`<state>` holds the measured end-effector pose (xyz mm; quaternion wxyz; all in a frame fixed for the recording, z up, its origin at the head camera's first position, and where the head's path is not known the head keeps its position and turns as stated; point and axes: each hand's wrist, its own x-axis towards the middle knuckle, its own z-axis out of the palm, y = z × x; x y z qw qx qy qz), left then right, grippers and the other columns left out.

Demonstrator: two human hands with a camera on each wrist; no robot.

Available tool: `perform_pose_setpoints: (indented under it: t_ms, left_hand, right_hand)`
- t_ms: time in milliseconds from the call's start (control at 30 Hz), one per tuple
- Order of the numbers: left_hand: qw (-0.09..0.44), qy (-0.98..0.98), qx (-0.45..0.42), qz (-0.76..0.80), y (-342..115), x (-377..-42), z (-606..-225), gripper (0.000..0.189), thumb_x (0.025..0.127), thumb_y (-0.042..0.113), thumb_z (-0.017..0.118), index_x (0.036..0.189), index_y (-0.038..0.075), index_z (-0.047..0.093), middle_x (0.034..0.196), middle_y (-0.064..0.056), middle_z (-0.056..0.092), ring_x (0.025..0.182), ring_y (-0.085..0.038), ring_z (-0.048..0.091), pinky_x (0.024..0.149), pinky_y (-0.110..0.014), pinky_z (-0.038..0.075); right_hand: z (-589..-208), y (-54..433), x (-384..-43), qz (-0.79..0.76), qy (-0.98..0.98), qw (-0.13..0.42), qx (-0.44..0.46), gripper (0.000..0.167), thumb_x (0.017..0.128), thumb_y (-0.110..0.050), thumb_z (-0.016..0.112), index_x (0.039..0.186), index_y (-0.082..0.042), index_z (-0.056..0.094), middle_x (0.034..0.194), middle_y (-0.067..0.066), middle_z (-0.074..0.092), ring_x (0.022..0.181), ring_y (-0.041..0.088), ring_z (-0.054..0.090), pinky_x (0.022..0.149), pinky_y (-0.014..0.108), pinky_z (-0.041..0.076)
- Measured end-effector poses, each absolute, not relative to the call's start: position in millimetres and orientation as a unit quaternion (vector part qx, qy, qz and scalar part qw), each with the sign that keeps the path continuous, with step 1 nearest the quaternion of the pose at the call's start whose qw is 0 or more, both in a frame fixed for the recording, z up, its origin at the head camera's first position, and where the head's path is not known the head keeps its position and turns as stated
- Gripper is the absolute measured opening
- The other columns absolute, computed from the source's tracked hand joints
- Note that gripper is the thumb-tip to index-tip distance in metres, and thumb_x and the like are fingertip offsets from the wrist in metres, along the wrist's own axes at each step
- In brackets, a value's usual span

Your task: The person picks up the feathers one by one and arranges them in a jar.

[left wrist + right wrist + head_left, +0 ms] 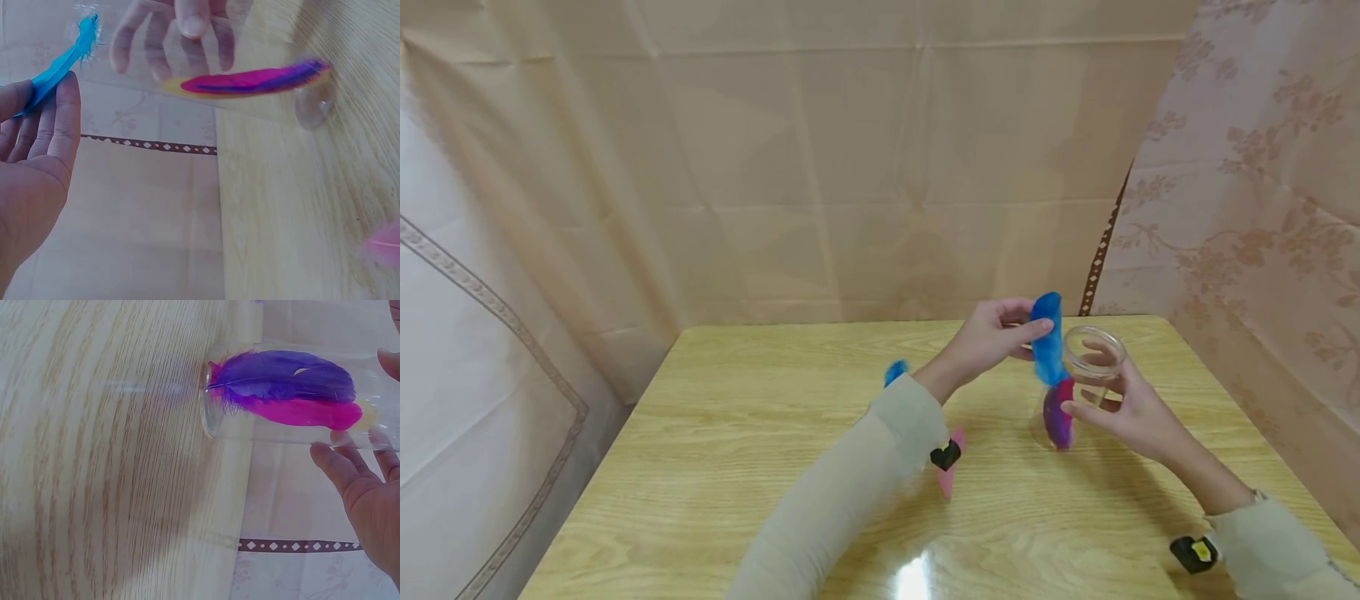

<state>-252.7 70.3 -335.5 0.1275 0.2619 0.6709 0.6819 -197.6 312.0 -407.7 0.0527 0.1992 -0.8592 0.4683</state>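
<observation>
Delicately, the left hand (pixel 988 337) is pinching a blue feather (pixel 1049 357) between thumb and fingers, its fluffy end hanging down beside the mouth of a clear jar (pixel 262 432). Opposite, the right hand (pixel 1127 412) is gripping that jar, thumb on one side, fingers wrapping the other. Whether the feather is touching the rim, I cannot tell. If it is being lowered off-centre, the soft barbs could be snagging on the rim, bending the shaft or dropping outside. A slackening right grip could be letting the smooth wall slip, tipping the jar. Within it, purple (pixel 294 378), magenta (pixel 325 414) and yellow (pixel 366 416) feathers are already lying along the wall, so crowding could be making another one jam. Further out, a pink feather (pixel 947 483) is lying on the table (pixel 760 375) near the left sleeve (pixel 842 475), and another blue feather (pixel 895 372) is peeking out behind it; a careless forearm sweep could be scattering both.
</observation>
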Motion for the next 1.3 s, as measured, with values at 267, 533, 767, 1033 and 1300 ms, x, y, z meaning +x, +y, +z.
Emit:
perform_pose_setpoints:
  t_ms: [267, 533, 767, 1033, 1300]
  left_hand:
    - [0.123, 0.664, 0.279, 0.683, 74, -248, -318, 0.024, 0.099, 0.015, 0.067, 0.119, 0.001, 0.068, 0.096, -0.002, 0.073, 0.083, -0.014, 0.072, 0.076, -0.037, 0.062]
    - [0.122, 0.651, 0.299, 0.687, 82, -248, -304, 0.023, 0.1, 0.012, 0.066, 0.119, -0.001, 0.067, 0.096, -0.004, 0.072, 0.082, -0.015, 0.072, 0.077, -0.039, 0.061]
    - [0.117, 0.669, 0.29, 0.674, 88, -249, -295, 0.023, 0.099, 0.014, 0.067, 0.119, 0.001, 0.068, 0.096, -0.003, 0.072, 0.082, -0.013, 0.071, 0.075, -0.03, 0.061]
    - [0.089, 0.678, 0.3, 0.665, 97, -248, -286, 0.021, 0.099, 0.013, 0.067, 0.116, 0.0, 0.069, 0.094, -0.003, 0.072, 0.081, -0.011, 0.069, 0.076, -0.027, 0.06]
    - [0.037, 0.68, 0.346, 0.645, 101, -246, -289, 0.022, 0.099, 0.01, 0.066, 0.116, -0.003, 0.068, 0.096, -0.008, 0.073, 0.08, -0.009, 0.067, 0.076, -0.023, 0.058]
  right_hand:
    - [-409, 313, -199, 0.466, -0.86, 0.047, 0.203, 0.092, 0.094, -0.01, 0.075, 0.161, -0.028, 0.015, 0.142, 0.025, 0.039, 0.116, 0.053, 0.057, 0.084, 0.044, 0.06]
    - [-409, 312, -198, 0.476, -0.854, 0.042, 0.207, 0.093, 0.094, -0.008, 0.074, 0.161, -0.029, 0.012, 0.14, 0.02, 0.042, 0.118, 0.053, 0.056, 0.082, 0.032, 0.059]
    - [-407, 311, -197, 0.473, -0.855, 0.041, 0.209, 0.096, 0.093, -0.007, 0.075, 0.161, -0.029, 0.011, 0.143, 0.019, 0.041, 0.119, 0.051, 0.057, 0.083, 0.036, 0.06]
    - [-407, 312, -198, 0.495, -0.844, 0.031, 0.204, 0.096, 0.092, -0.006, 0.075, 0.16, -0.028, 0.01, 0.149, 0.02, 0.036, 0.12, 0.031, 0.059, 0.087, 0.025, 0.056]
    - [-410, 314, -198, 0.516, -0.829, 0.028, 0.213, 0.097, 0.092, 0.0, 0.074, 0.161, -0.029, 0.011, 0.15, 0.017, 0.034, 0.119, 0.005, 0.055, 0.088, 0.024, 0.055]
